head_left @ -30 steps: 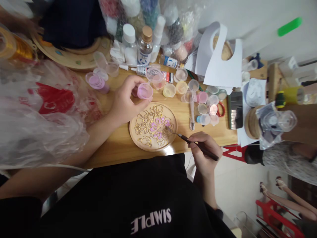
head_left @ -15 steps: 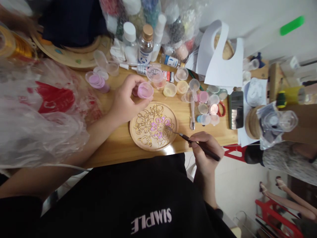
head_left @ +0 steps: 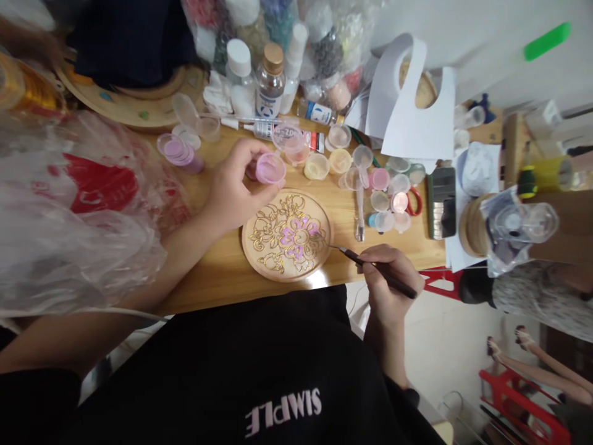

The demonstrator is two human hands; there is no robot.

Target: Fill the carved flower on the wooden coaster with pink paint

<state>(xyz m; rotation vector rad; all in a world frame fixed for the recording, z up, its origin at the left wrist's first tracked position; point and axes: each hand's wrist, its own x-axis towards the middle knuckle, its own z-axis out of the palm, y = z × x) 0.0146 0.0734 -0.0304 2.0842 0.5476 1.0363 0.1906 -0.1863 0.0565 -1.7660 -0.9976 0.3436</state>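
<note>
A round wooden disc [head_left: 259, 259] with a gold-outlined flower, partly filled in pink, lies near the front edge of the wooden table [head_left: 217, 272]. My left hand [head_left: 234, 188] is closed round a small cup of pink paint [head_left: 270, 169], held just above the disc's far edge. A thin dark brush [head_left: 370, 267] is pinched in my right hand [head_left: 389, 290], right of the disc. Its tip sits at the disc's right rim.
Several small paint cups [head_left: 384, 201] cluster right of the disc, with bottles [head_left: 271, 80] and bagged supplies behind. A crumpled plastic bag [head_left: 69, 210] fills the left. A phone [head_left: 441, 201] and white paper [head_left: 417, 117] lie at the right. Another person's legs [head_left: 542, 364] show at lower right.
My right hand and the brush have drifted slightly right, drawing the tip from the pink flower toward the disc's right rim. The left hand holds the cup as before.
</note>
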